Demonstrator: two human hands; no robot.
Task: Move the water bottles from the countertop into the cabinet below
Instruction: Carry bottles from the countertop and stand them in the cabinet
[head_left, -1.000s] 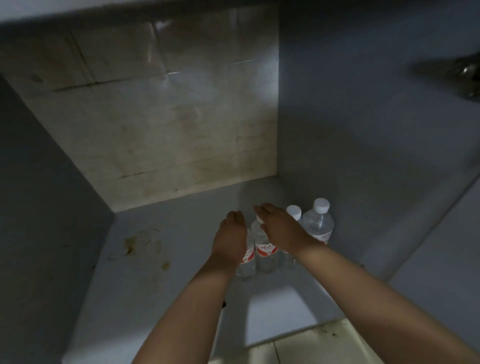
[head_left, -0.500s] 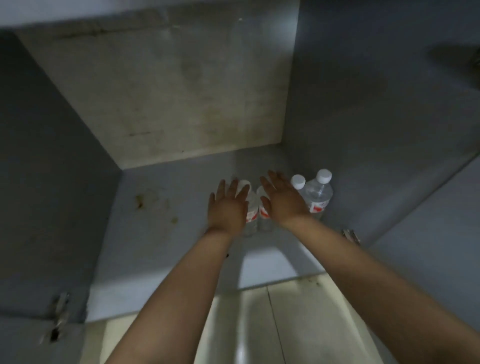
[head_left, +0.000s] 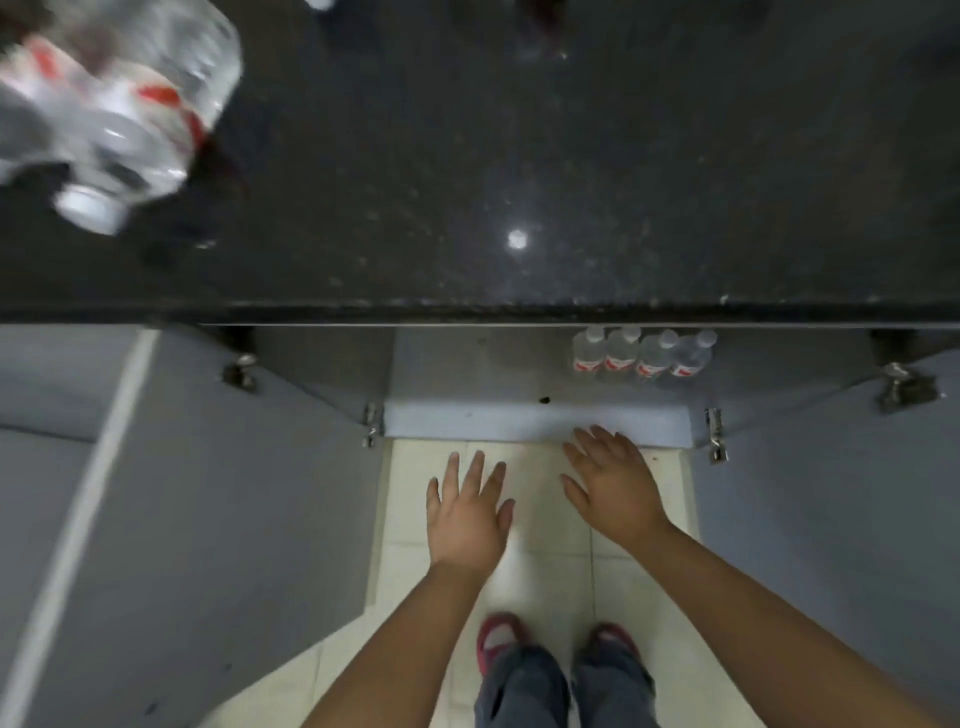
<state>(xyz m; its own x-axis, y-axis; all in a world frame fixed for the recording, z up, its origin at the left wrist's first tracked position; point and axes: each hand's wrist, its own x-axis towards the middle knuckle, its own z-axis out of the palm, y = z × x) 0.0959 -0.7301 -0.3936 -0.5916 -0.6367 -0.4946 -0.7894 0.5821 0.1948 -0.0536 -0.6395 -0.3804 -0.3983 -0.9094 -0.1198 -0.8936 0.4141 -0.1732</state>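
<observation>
Red shoes (head_left: 500, 636) stand on the pale floor tiles (head_left: 540, 525); above them the left hand (head_left: 467, 517) and right hand (head_left: 613, 488) hover empty, fingers spread. Beyond, four bottles (head_left: 641, 353) stand in a row on the cabinet floor (head_left: 467, 384), right side. Farther, on the dark tabletop (head_left: 519, 156), a blurred bottle pack (head_left: 104, 104) waits at far left: reach there next, gripping bodies firmly, since smooth plastic likely slips.

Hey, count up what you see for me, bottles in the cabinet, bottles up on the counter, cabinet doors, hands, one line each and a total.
Bottles in the cabinet: 4
Bottles on the countertop: a blurred pack, number cannot be told; counted as 1 pack
Open cabinet doors: 2
Hands, left hand and right hand, both empty: 2
Total: 9
</observation>
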